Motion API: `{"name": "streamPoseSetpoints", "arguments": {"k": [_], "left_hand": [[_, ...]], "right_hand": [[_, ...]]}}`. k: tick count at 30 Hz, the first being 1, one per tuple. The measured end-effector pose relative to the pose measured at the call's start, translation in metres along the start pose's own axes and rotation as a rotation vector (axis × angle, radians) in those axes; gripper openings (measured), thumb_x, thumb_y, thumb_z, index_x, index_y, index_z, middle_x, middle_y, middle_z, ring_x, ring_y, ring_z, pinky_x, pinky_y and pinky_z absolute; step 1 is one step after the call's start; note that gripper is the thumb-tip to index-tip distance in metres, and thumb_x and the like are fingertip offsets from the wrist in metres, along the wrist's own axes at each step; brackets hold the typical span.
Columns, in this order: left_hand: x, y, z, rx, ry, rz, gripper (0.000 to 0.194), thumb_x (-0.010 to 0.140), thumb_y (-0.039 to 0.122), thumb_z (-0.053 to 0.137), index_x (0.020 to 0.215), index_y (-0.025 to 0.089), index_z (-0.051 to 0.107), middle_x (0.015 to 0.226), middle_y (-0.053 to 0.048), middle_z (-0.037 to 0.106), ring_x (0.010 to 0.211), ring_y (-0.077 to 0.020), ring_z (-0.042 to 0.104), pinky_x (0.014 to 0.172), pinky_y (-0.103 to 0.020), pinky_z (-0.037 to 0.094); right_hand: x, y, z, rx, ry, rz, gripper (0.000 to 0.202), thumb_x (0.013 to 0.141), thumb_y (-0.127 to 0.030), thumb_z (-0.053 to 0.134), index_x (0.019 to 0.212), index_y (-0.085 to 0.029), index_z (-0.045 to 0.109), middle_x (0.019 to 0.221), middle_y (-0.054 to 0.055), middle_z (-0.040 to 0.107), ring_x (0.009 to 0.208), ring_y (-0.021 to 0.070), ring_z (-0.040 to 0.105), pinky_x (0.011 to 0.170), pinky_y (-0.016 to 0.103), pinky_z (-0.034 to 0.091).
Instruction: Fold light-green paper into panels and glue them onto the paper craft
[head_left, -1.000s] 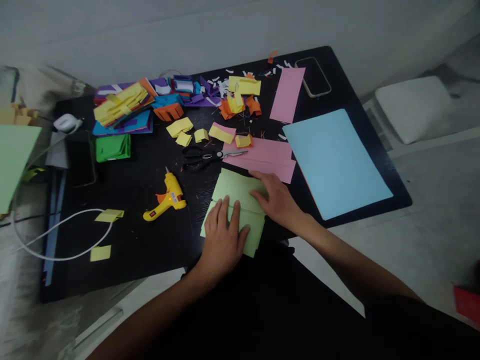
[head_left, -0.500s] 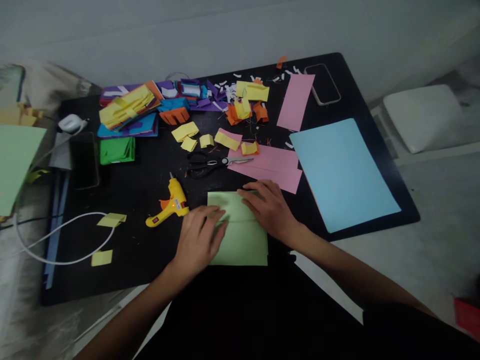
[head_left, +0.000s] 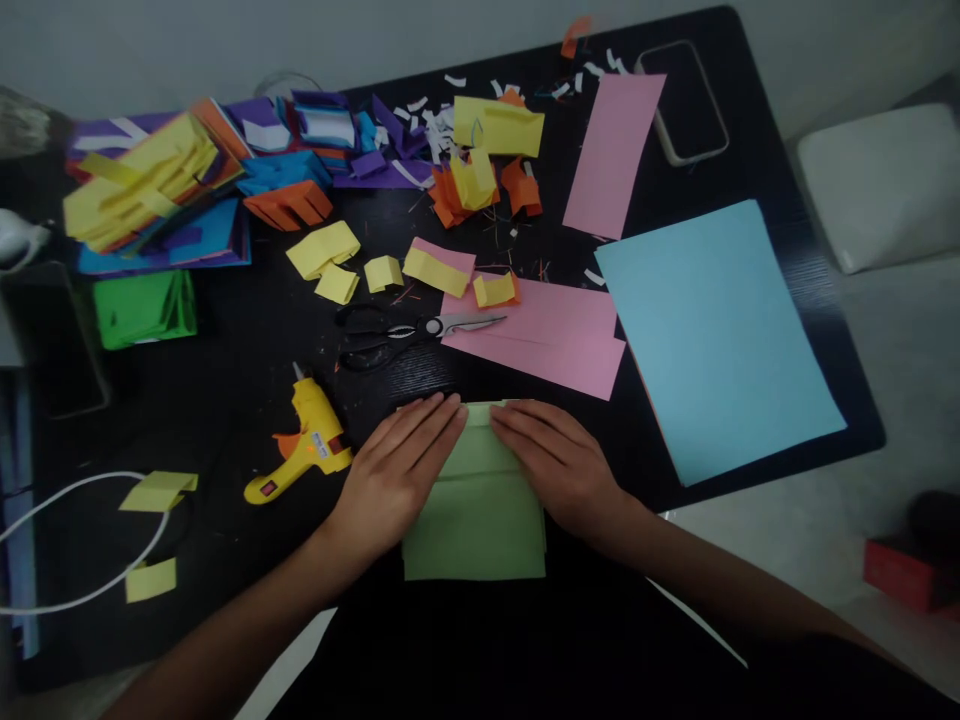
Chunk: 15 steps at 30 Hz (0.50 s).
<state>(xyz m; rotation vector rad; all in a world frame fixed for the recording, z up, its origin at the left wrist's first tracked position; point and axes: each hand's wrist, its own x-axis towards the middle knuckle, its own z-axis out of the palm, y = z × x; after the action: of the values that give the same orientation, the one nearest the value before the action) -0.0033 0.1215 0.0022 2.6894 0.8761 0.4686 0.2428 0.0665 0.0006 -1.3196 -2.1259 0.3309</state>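
A light green sheet lies at the table's near edge, with a crease across it and a narrow folded strip along its far edge. My left hand rests flat on its left side, fingers together and stretched toward the far edge. On the right side lies my right hand, fingers extended inward and pressed on the same edge. Both hands hide parts of the paper. A yellow glue gun lies left of my left hand. Black-handled scissors lie beyond the sheet, partly over pink paper.
Blue sheets lie on the black table at right, near a phone. Folded yellow papers, a green bundle and scraps spread across the back left. A white cable loops at left.
The camera view has moved closer to the table. Both hands have moved to the sheet's far edge and flattened there, where a narrow fold now shows.
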Motion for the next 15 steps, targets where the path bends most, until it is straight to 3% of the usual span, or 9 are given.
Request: {"name": "streamPoseSetpoints", "arguments": {"k": [7, 15], "left_hand": [[0.005, -0.002, -0.006, 0.033, -0.046, 0.087, 0.041, 0.107, 0.006, 0.044, 0.145, 0.004, 0.059, 0.149, -0.017, 0.065, 0.144, -0.0278, 0.057, 0.120, -0.045, 0.050], [0.018, 0.009, -0.010, 0.029, -0.136, 0.122, 0.049, 0.106, 0.006, 0.037, 0.154, 0.004, 0.051, 0.160, -0.014, 0.055, 0.153, -0.0269, 0.047, 0.127, -0.042, 0.042]], "right_hand": [[-0.019, 0.000, -0.001, 0.078, 0.005, 0.082, 0.048, 0.097, -0.002, 0.065, 0.144, -0.010, 0.063, 0.141, 0.017, 0.071, 0.139, 0.0302, 0.061, 0.110, 0.052, 0.061], [-0.022, -0.002, -0.004, 0.126, -0.040, 0.137, 0.065, 0.100, -0.004, 0.063, 0.161, -0.016, 0.044, 0.144, 0.015, 0.069, 0.142, 0.0299, 0.060, 0.110, 0.056, 0.063]]}}
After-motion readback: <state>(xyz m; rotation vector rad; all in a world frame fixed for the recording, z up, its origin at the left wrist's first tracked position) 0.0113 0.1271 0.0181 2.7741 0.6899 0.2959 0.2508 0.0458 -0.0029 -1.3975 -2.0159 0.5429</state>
